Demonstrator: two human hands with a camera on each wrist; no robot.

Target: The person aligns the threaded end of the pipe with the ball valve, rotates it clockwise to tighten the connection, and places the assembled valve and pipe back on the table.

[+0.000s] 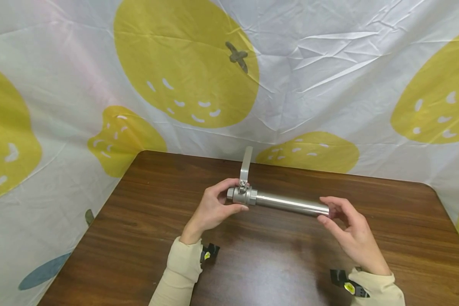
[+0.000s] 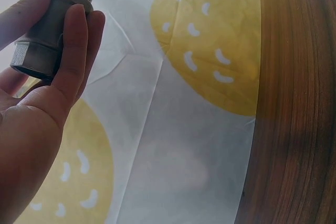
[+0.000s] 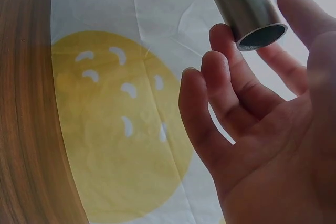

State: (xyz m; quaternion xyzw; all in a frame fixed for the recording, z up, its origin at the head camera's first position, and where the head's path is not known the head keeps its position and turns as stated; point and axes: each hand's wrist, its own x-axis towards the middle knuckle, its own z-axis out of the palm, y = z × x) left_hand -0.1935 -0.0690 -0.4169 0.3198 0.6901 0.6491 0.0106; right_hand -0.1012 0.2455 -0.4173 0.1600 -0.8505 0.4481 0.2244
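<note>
My left hand (image 1: 211,209) grips a metal ball valve (image 1: 240,196), thumb on the near side and fingers behind. The valve's flat lever handle (image 1: 246,165) points up and away. From the valve's right end a shiny steel pipe (image 1: 290,203) runs to the right, sloping slightly down. My right hand (image 1: 355,233) holds the pipe's far end between thumb and fingertips. In the right wrist view, the open, hollow mouth of the pipe (image 3: 242,4) faces the palm. The left wrist view shows the valve's hexagonal end (image 2: 35,56) close to the palm.
Below the hands lies a dark brown wooden table (image 1: 267,263) with rounded back corners. A white cloth (image 1: 283,80) printed with yellow fruit hangs behind it and along the left side. Dark wrist straps (image 1: 210,252) sit at both sleeves.
</note>
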